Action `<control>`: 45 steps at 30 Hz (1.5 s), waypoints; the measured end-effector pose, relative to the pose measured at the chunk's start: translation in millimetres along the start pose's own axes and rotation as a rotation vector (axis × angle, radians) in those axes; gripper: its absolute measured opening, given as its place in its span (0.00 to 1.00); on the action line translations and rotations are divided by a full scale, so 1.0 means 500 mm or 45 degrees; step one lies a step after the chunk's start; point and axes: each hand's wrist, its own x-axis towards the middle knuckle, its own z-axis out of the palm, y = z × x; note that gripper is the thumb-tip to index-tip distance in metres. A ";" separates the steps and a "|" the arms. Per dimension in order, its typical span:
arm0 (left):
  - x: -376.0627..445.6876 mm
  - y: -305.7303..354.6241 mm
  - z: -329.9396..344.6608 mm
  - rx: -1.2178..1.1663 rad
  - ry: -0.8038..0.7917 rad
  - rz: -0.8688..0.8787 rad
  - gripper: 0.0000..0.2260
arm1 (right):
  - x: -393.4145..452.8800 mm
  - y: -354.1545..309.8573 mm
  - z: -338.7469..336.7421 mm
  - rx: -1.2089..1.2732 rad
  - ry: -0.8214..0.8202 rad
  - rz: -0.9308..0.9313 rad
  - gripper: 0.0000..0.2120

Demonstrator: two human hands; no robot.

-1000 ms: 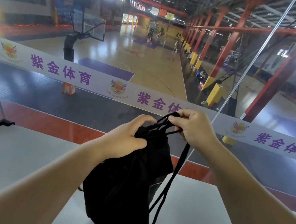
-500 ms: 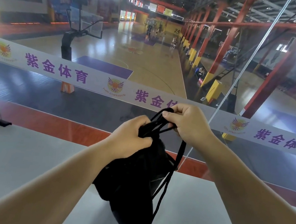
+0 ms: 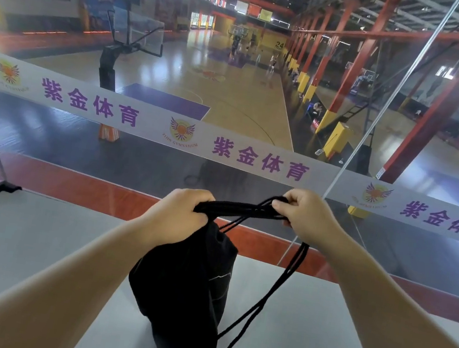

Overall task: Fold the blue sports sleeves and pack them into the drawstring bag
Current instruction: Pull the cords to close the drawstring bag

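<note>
A black drawstring bag [image 3: 182, 292] hangs above the grey table [image 3: 16, 242], its mouth bunched tight at the top. My left hand [image 3: 177, 213] grips the gathered neck of the bag. My right hand [image 3: 305, 216] pinches the black cords [image 3: 247, 208], stretched taut between both hands. Two more cord strands [image 3: 266, 294] loop down from my right hand along the bag's right side. No blue sleeves are visible; the bag's inside is hidden.
A glass barrier with a white banner of purple characters [image 3: 174, 132] stands right behind the table's far edge. A black bracket [image 3: 3, 188] holds the glass at the left. Beyond lies a basketball court with a hoop stand [image 3: 110, 64].
My right hand has pulled the cords out to the right, away from my left hand, cinching the bag's mouth. The bag hangs straighter and the view has tilted slightly.
</note>
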 end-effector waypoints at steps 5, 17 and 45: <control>0.001 0.013 0.004 -0.020 0.028 -0.034 0.11 | -0.008 0.004 0.030 -0.052 -0.221 0.104 0.17; -0.007 0.015 -0.001 -0.054 -0.106 -0.041 0.11 | -0.024 -0.045 0.102 0.093 -0.702 -0.294 0.17; -0.026 -0.010 -0.032 0.384 0.099 0.074 0.09 | -0.038 -0.006 -0.029 -0.507 -0.355 -0.499 0.12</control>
